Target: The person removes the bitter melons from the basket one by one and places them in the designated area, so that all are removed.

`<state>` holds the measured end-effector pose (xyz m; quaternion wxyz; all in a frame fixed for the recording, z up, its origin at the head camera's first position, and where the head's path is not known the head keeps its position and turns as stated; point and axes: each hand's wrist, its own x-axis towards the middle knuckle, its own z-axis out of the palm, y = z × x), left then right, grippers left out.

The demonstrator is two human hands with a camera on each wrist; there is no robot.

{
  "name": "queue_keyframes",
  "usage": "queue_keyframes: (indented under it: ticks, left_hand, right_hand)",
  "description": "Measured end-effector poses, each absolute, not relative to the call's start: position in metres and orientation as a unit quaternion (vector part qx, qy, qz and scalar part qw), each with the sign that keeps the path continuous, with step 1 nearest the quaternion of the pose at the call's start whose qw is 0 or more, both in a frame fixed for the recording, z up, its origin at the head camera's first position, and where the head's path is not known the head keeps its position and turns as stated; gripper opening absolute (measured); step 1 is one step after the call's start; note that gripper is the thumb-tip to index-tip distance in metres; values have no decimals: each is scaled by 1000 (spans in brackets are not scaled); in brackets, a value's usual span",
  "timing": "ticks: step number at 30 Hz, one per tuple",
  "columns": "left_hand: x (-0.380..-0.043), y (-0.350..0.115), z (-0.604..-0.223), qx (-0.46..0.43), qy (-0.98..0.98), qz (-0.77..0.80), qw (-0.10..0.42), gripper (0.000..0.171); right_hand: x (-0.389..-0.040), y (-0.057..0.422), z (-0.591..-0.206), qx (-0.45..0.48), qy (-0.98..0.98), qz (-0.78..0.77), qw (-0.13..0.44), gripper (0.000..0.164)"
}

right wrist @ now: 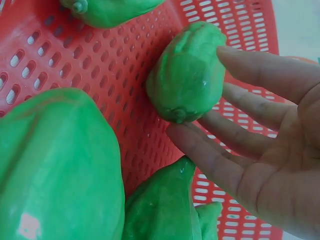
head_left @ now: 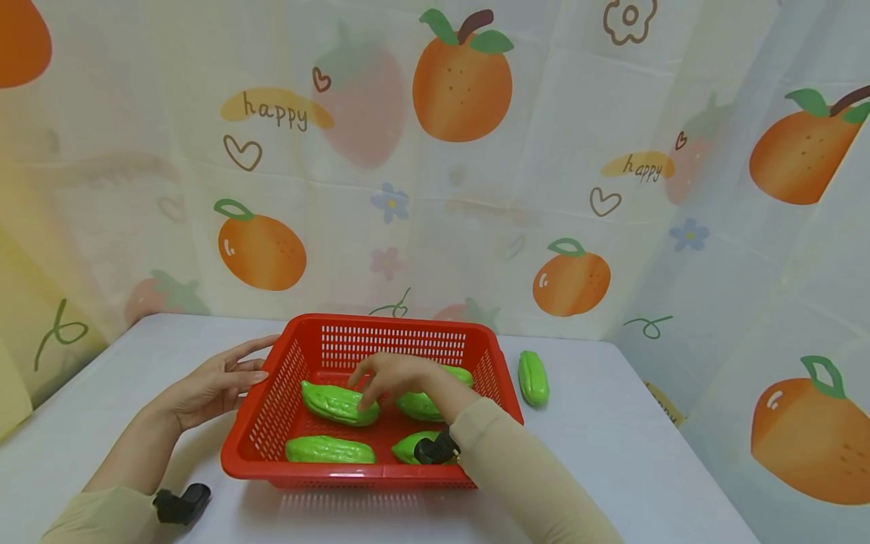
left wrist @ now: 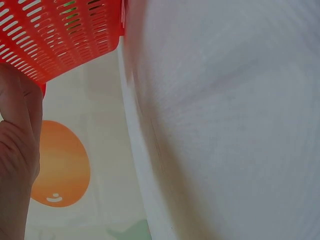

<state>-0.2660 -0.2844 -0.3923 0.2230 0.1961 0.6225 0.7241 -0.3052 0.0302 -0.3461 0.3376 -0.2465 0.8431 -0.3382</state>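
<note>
A red plastic basket (head_left: pixel 381 471) with slotted walls stands on the table and holds several glossy green bitter melons. My left hand (head_left: pixel 216 387) is at its left side, fingers fairly straight and touching the rim. In the left wrist view, the fingers of that hand (left wrist: pixel 20 110) lie against the slotted wall. My right hand (head_left: pixel 397 374) reaches down inside, over the right end of a bitter melon (head_left: pixel 333 402). Seen from the right wrist, thumb and loosely spread fingers stand around a bitter melon (right wrist: pixel 187 75), fingertips right at its surface.
Another bitter melon (head_left: pixel 533 378) lies on the white-covered table (head_left: pixel 584 453), to the right of the basket. Inside the basket, one bitter melon (head_left: pixel 331 450) lies at the front left. Behind the table hangs a curtain (head_left: pixel 476 196) printed with fruit.
</note>
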Motion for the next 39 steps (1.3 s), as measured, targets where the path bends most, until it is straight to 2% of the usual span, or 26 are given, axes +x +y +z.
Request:
queue_keyframes:
  ticks: [20, 39]
  left_hand:
    - [-267, -285, -392, 204, 614, 728, 227, 49]
    - [-266, -284, -392, 186, 624, 725, 223, 49]
  right_hand:
    - [-306, 29, -351, -281, 851, -290, 335, 50]
    - [-307, 29, -351, -316, 869, -241, 295, 47]
